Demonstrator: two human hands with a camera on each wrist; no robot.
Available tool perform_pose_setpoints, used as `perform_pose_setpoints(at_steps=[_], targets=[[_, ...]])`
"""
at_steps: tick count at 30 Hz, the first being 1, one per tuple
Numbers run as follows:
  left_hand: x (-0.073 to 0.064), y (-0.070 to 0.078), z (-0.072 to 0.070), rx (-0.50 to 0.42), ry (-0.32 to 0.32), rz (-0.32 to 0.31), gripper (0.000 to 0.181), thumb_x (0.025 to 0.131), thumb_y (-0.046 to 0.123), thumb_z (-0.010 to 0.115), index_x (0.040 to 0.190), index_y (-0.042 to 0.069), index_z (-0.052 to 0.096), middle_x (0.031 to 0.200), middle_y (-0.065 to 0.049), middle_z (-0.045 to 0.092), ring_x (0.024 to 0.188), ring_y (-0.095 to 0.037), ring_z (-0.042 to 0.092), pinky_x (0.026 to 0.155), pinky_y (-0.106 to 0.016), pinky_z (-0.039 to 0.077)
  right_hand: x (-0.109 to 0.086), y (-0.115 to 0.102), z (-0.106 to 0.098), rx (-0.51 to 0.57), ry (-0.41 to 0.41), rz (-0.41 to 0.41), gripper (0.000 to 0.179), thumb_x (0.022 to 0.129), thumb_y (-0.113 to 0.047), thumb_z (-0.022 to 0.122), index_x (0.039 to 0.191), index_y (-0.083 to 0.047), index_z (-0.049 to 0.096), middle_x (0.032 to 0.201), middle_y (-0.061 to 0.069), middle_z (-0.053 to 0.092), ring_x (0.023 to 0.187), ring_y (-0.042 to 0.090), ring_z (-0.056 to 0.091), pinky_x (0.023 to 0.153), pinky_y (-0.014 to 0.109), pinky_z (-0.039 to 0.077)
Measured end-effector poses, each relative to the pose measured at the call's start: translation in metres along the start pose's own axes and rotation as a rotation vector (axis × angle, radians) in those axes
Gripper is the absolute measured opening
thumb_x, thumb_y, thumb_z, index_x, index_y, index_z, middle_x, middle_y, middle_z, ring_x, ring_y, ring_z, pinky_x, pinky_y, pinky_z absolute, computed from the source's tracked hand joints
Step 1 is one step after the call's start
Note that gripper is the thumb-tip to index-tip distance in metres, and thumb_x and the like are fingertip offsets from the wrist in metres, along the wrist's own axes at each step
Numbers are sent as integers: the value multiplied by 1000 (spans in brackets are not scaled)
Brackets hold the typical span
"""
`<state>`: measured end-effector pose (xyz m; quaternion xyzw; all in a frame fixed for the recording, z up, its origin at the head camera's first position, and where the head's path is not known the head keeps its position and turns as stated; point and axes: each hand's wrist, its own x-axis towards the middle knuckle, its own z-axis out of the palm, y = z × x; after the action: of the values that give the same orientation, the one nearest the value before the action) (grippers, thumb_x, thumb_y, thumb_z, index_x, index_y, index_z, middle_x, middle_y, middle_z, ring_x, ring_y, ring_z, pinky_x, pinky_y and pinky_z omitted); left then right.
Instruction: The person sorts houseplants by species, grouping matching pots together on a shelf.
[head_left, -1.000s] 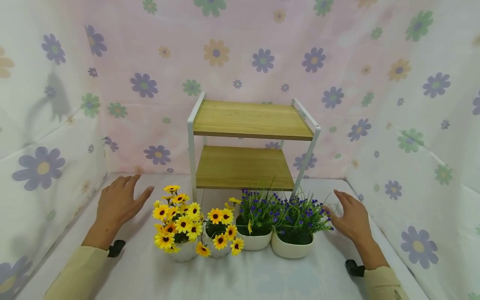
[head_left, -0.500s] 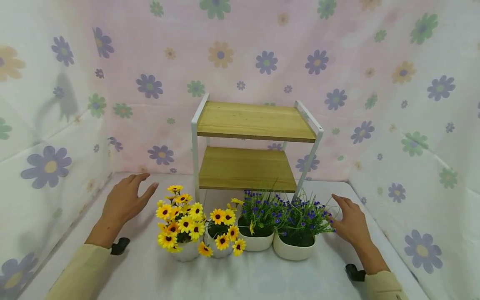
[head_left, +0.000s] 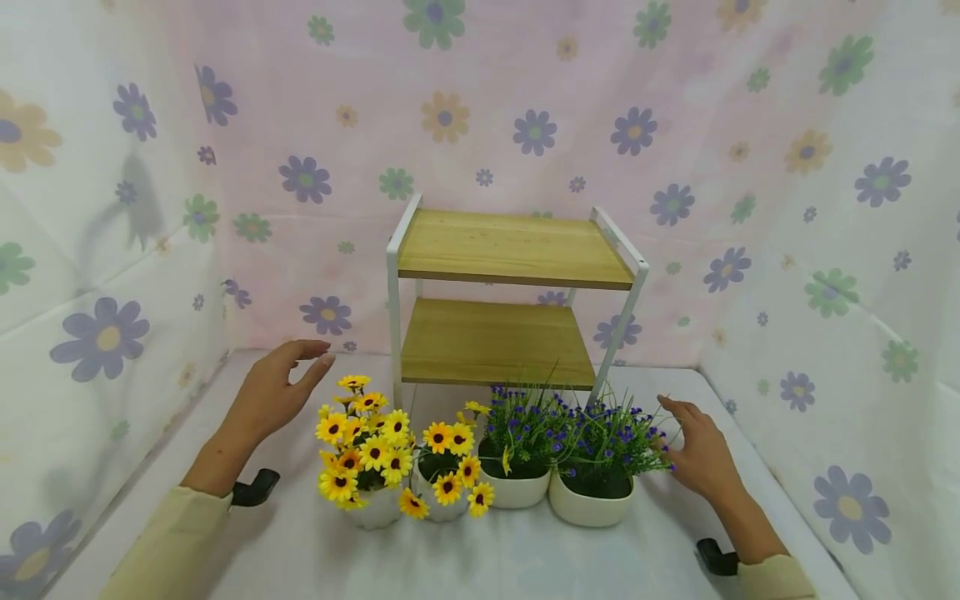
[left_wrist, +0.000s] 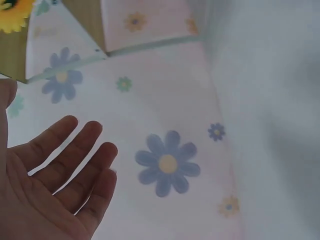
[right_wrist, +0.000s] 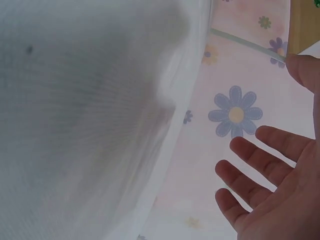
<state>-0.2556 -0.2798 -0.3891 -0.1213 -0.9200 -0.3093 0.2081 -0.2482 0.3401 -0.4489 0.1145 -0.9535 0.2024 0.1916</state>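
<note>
My left hand (head_left: 272, 390) hovers left of a pot of yellow flowers (head_left: 367, 454), its fingers loosely extended and holding nothing. In the left wrist view the left hand (left_wrist: 60, 185) shows spread, relaxed fingers. Beside that pot stands a second, smaller pot of yellow-orange flowers (head_left: 446, 467). Two cream oval pots follow to the right, one purple-flowered plant (head_left: 517, 454) and another purple-flowered plant (head_left: 596, 467). My right hand (head_left: 703, 454) is just right of the last one; whether it touches the leaves I cannot tell. The right wrist view shows the right hand (right_wrist: 280, 180) with fingers apart and nothing held.
Behind the pots stands a two-tier shelf with a wooden top board (head_left: 517, 246), a lower board (head_left: 495, 342) and a white frame (head_left: 393, 333). A white cloth (head_left: 480, 567) covers the table. Flower-printed curtains (head_left: 480, 108) enclose the back and both sides.
My left hand has moved right, closer to the yellow flowers. The right hand has barely moved. The whole view has shifted slightly; pots and shelf stay in place.
</note>
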Motion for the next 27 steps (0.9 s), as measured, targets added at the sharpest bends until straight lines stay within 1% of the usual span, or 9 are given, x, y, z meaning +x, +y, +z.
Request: perform_pose_setpoints(at_steps=[3,7,12,14,17,19,21,24,27], targets=[[3,10,-1,-70,3,16,48,112,41,55,144,7,62,138,-20,67,126,-43,61,103,-69,47,-1,-2,-1,15,-7,-14,65,88,-4,76,149,4,55,143,30,57,127,58,54,101,75,43],[7,23,-1,-126,5,35,44,112,40,54,142,10,65,136,-16,69,124,-41,63,103,-69,48,-2,-4,-2,46,-32,-37,64,88,-2,78,148,3,56,145,28,57,130,56,52,104,74,42],[10,40,-2,-200,19,75,36,111,35,58,139,14,68,133,-11,72,122,-38,66,102,-66,50,-2,-7,-4,91,-57,-69,62,89,-2,81,146,2,58,145,25,58,133,53,52,106,74,40],[10,47,-1,-222,25,103,34,110,31,61,138,14,69,132,-9,73,120,-34,67,103,-63,51,-2,-8,-5,108,-60,-94,60,89,-2,81,145,2,60,144,24,59,133,52,53,106,74,41],[10,56,0,-232,32,144,31,108,27,65,136,13,69,129,-8,74,118,-31,69,103,-61,52,-3,-8,-6,153,-76,-154,59,87,6,77,144,0,61,143,22,61,134,51,53,105,74,42],[10,61,1,-233,31,159,31,107,25,66,136,12,69,128,-8,75,117,-31,70,102,-61,53,-4,-9,-7,176,-89,-201,61,86,10,74,144,-3,60,142,19,63,132,50,56,102,73,46],[11,65,2,-242,23,154,32,107,26,67,136,13,69,128,-8,74,116,-32,70,101,-62,53,-4,-9,-8,205,-106,-240,63,86,10,74,145,-7,59,141,16,64,130,46,59,98,70,50],[12,72,4,-253,-1,137,33,107,29,67,137,14,68,129,-7,74,117,-34,71,99,-63,54,-5,-10,-10,229,-128,-273,63,87,2,82,144,-13,60,139,9,66,123,36,66,92,62,57],[14,77,6,-257,-18,129,34,107,31,67,137,15,68,128,-7,74,116,-34,71,97,-62,56,-5,-11,-12,273,-183,-267,63,86,-5,87,143,-14,61,137,7,68,121,22,67,92,53,59]])
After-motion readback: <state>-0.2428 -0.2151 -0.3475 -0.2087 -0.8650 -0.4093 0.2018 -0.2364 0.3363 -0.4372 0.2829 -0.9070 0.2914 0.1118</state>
